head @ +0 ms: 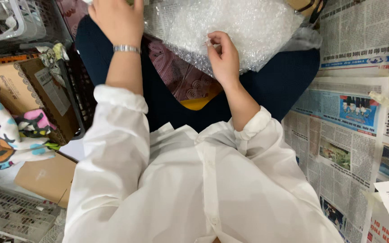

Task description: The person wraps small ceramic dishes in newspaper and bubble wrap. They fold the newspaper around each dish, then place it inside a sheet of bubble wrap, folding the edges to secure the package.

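Observation:
A sheet of clear bubble wrap (244,27) lies across my lap, over a dark red patterned item (176,72). My right hand (223,56) pinches the near edge of the bubble wrap between thumb and fingers. My left hand (118,20) rests at the top left, by the wrap's left edge; its fingers run out of the frame, so what they hold is hidden. A metal watch band (126,48) sits on my left wrist. I wear a white shirt (194,180) with rolled cuffs and dark trousers.
Newspaper sheets (347,126) cover the floor to the right. On the left stand a black plastic crate (79,85), a brown cardboard box (19,85), a colourful printed cloth (10,135) and another flat cardboard piece (46,177). A clear bin (5,22) sits top left.

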